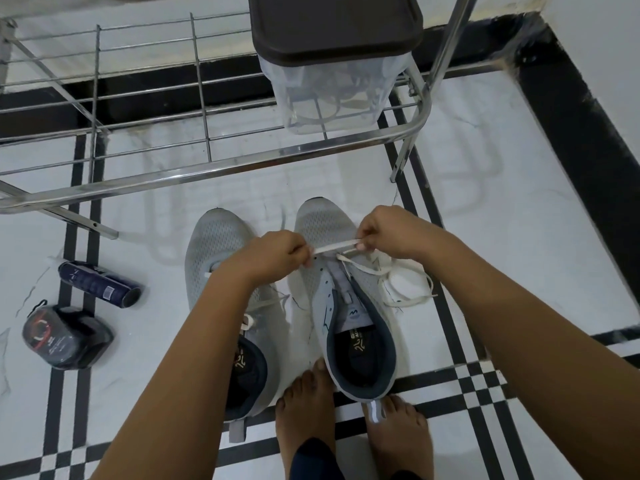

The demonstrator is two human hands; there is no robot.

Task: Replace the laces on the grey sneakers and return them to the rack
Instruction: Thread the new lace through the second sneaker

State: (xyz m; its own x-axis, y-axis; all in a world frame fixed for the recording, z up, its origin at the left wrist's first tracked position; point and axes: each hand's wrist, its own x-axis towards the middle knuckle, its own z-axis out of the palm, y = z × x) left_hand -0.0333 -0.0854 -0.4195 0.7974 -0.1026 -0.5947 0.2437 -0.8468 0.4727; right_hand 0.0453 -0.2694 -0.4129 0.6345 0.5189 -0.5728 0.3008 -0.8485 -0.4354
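Left hand [277,252] and right hand [388,230] pinch flat white lace [336,245]; mesh sneaker [322,220] beneath.

Lace [334,247], pinched between my left hand [277,252] and my right hand [388,230]: flat white woven cloth, matt.
Sneaker [332,223] under my hands: grey knit mesh, matt.
Rack [221,171] beyond my hands: polished metal, shiny.
Box [332,98] on it: cloudy clear plastic.
Lid [336,26]: brown plastic, matt.
Floor [519,237]: glossy tile.
Packet [65,337], well left of my left hand: shiny clear wrap.
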